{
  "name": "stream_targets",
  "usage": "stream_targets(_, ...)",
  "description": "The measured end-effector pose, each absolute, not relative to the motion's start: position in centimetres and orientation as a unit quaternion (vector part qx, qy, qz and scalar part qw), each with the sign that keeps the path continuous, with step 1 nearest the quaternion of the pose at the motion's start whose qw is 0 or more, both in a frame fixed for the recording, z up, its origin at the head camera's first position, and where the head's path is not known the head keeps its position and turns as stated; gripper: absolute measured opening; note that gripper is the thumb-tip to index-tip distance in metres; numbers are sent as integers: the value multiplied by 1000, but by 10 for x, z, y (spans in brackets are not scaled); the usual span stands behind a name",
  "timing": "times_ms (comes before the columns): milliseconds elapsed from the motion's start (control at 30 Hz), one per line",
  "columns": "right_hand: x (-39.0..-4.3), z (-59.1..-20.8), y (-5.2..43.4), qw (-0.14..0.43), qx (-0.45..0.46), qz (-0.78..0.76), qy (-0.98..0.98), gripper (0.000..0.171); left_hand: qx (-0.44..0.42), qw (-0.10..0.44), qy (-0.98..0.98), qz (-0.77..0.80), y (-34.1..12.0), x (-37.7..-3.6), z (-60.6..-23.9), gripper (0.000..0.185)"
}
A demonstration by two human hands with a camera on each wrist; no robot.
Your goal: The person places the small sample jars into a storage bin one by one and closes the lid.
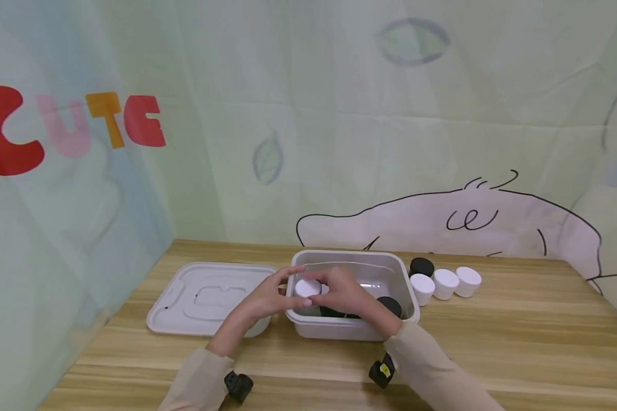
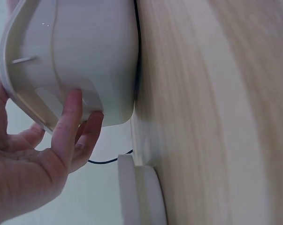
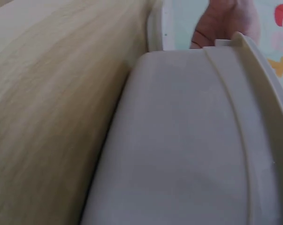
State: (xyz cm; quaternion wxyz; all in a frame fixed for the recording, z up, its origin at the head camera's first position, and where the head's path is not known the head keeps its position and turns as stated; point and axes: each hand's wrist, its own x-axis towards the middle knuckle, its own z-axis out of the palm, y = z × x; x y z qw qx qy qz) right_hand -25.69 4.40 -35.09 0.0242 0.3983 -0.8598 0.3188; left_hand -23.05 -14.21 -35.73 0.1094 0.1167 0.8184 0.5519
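- White round piece [image 1: 308, 287] was held at the left end of the grey box [image 1: 334, 330]; whether the bottom was touched could not be told.
- By the right hand [image 1: 341, 291] it was pinched narrowly, probably because so small a thing needs only fingertips.
- The left hand [image 1: 267, 297] was spread wide about it, other fingers being kept outside the end wall, perhaps for steadying; whether the piece was gripped there also could not be told.
- Lower in the box, black pieces [image 1: 389, 305] were placed.
- The lid [image 1: 208, 299] was laid flat on the desk [image 1: 288, 377], seemingly to leave the box accessible.
- Three white pieces [image 1: 446, 283] and one black piece [image 1: 422, 266] were grouped rightward, presumably within reach.
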Motion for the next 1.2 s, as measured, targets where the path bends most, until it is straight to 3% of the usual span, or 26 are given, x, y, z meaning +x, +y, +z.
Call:
stream_targets(733,-256,-356,38,-49,393,271,-878,39,101,95,828,543,-146,-231,-361,69)
stream_targets(933,-258,-351,50,-82,357,304,-879,52,104,98,826,546,-144,-232,-360,69)
stream_targets(1200,-264,-334,94,-53,305,357,-881,54,87,88,834,538,-140,-233,-360,70)
